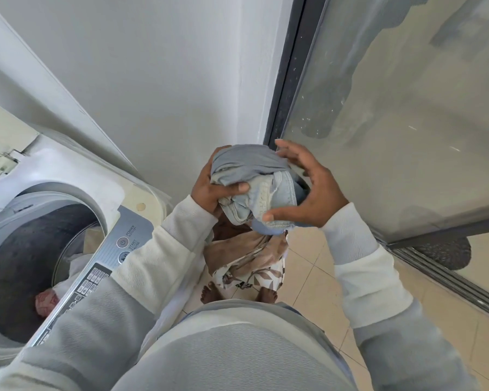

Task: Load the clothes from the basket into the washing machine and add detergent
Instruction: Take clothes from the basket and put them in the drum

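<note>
I hold a bundle of clothes [261, 183] at chest height: a grey garment over pale blue denim. My left hand [213, 190] grips the bundle from the left, thumb pressed across the denim. My right hand [308, 187] cups its right side with curled fingers and thumb under the hem. The top-loading washing machine [76, 170] stands at the left with its drum [26, 258] open; a white and a reddish garment lie inside. Below the bundle, brown and leaf-patterned clothes [246, 258] are piled in the basket, whose rim I cannot make out.
The machine's control panel [96, 275] runs along its near edge under my left forearm. A white wall is ahead. A sliding glass door [393, 108] with a floor track [449, 277] fills the right. Beige floor tiles [316, 283] and my bare feet show below.
</note>
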